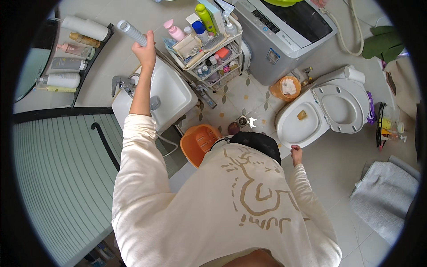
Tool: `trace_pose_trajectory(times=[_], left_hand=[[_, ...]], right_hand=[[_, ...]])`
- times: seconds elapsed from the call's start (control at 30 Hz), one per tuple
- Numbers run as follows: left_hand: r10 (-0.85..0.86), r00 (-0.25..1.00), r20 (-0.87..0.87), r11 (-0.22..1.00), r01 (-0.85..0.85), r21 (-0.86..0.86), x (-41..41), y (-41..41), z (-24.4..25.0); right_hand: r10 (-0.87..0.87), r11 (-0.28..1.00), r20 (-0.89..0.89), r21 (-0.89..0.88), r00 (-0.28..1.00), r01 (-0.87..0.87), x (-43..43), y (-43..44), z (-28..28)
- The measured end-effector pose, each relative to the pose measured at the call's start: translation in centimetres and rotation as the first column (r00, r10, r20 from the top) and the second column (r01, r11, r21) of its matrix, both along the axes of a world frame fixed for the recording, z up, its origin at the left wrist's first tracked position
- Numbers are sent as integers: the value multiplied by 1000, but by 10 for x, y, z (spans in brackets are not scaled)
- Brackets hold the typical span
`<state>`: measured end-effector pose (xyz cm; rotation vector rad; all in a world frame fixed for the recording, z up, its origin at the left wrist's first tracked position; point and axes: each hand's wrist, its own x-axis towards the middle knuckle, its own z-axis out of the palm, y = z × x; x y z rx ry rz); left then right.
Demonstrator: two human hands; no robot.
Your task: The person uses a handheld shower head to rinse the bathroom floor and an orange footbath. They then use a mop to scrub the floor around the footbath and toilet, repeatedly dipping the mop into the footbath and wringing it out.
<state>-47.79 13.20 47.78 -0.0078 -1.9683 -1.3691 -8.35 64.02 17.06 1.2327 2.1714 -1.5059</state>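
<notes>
My left hand [145, 50] is raised over the sink and closed around the ribbed pale-grey grip [132, 32] of a long pole. The pole runs down past the sink's outer edge to a flat grey head [206, 96] near the floor; part of it is hidden by the basin. Below that forearm is the white sink [173, 90] with its chrome faucet [124, 85]. My right hand [296, 155] hangs beside the front rim of the white toilet [293, 133], its fingers curled and nothing seen in them. The toilet lid and seat are raised, with a brownish patch in the bowl.
A three-tier white cart [213, 50] full of bottles stands beside the washing machine [283, 33]. An orange waste bin [285, 88] adjoins the toilet. Before me are an orange basin [196, 140] and a floor drain [242, 120]. A ribbed glass panel [66, 173] curves along the left.
</notes>
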Motion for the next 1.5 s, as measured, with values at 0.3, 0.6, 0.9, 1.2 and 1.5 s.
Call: trace_pose_trajectory(times=[0.3,0.6,0.9,1.2,1.5], left_hand=[[13,999,-49,999,-11,38,19,25,8],[224,955,-194,974,-227,7,74,71,32],[388,894,-223,922,-375,100,161,136,20],[307,938,-160,951,-298,76,245,194,-12],[-237,968,-78,918,249,308,324,173,-3]], right_hand=[[-8,999,57,-31,998,9,6,-2,14],[176,982,-97,-53,980,-182,-67,45,54],[480,770,-221,-358,849,-528,-131,25,124],[676,350,-314,-660,667,-665,-160,-100,188],[708,219,-178,-865,683,-452,-147,-182,157]])
